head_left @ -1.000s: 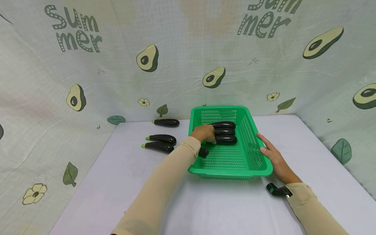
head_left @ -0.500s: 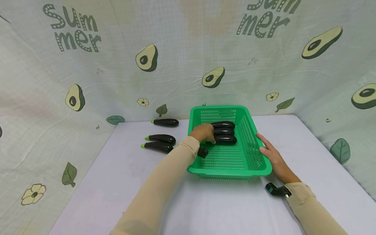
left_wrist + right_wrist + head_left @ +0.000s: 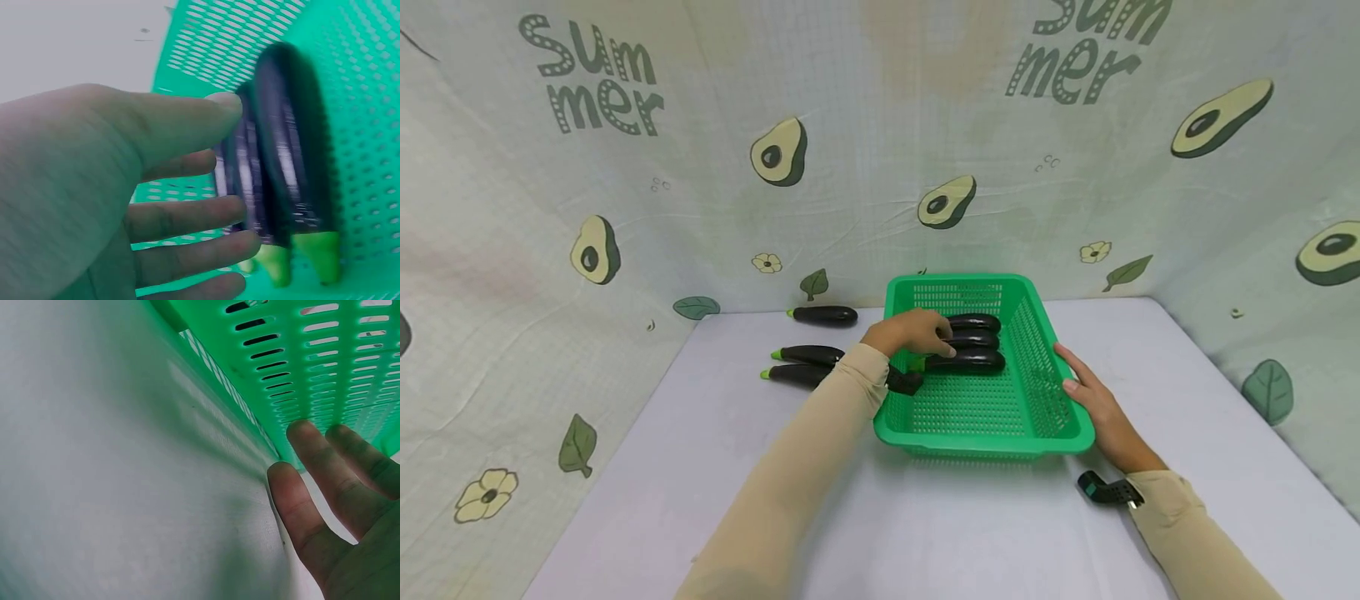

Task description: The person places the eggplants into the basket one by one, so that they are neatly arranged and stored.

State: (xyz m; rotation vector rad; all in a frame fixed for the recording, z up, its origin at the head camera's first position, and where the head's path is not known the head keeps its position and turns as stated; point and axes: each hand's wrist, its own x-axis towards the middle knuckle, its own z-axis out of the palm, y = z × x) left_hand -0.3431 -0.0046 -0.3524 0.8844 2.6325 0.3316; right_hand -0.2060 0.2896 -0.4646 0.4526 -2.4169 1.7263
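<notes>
A green plastic basket [image 3: 985, 444] stands on the table, holding three dark eggplants side by side; the front eggplant [image 3: 973, 362] shows its bright green stem end. My left hand [image 3: 913, 331] is over the basket's left side, just above the stem ends. In the left wrist view its fingers [image 3: 187, 215] are spread and fairly straight, holding nothing, beside the nearest eggplant [image 3: 290, 144]. At the basket's right side, my right hand [image 3: 1105, 408] holds the rim, thumb over it. The right wrist view shows its fingers [image 3: 331, 472] against the slotted outer wall.
Left of the basket, three more eggplants lie on the white-covered table [image 3: 700, 467]: one at the back [image 3: 823, 315] and two nearer, a middle eggplant [image 3: 805, 354] and a front eggplant [image 3: 793, 375] partly behind the left forearm. A printed cloth [image 3: 850, 233] hangs behind.
My left hand has let go of the front eggplant in the basket and risen slightly to the left, uncovering its green stem end. The right hand stays at the rim.
</notes>
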